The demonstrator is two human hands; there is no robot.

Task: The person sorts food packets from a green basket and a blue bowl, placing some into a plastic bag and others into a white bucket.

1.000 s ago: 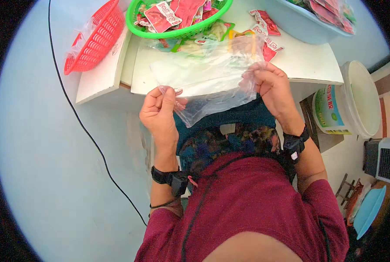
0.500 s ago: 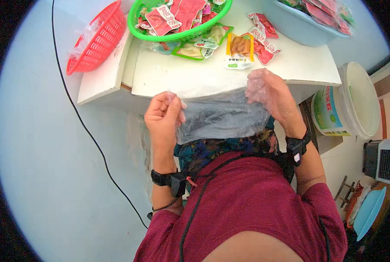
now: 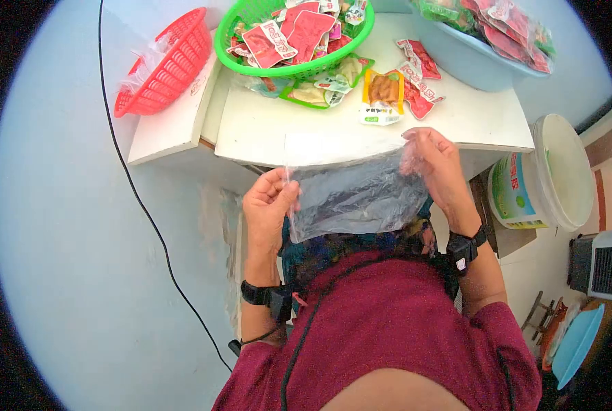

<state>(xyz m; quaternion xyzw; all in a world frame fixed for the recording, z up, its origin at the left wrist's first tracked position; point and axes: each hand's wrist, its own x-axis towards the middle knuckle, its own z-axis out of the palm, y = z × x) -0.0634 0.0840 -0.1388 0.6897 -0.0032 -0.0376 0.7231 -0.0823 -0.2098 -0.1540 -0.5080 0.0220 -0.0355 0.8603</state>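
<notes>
Stretched between my two hands is a clear plastic bag [image 3: 357, 195], over my lap at the table's front edge. My left hand [image 3: 270, 200] pinches its left side between thumb and fingers. At the bag's upper right, my right hand [image 3: 435, 161] grips a bunched part of the film. Just beyond the bag lies a yellow-edged snack packet [image 3: 383, 97] with brown food showing. Red snack packets [image 3: 421, 79] lie beside it, and green-edged packets [image 3: 316, 90] lie to its left.
A green basket [image 3: 299, 70] full of packets stands on the white table [image 3: 265, 137]. At left, a red basket [image 3: 176, 75] holds clear bags. A pale blue basin [image 3: 467, 65] with packets sits at back right. A white bucket [image 3: 559, 171] stands right of the table.
Both hands have moved slightly toward my body with the bag. It hangs flatter and more spread out now. The whole view has shifted a little, so the table things appear lower.
</notes>
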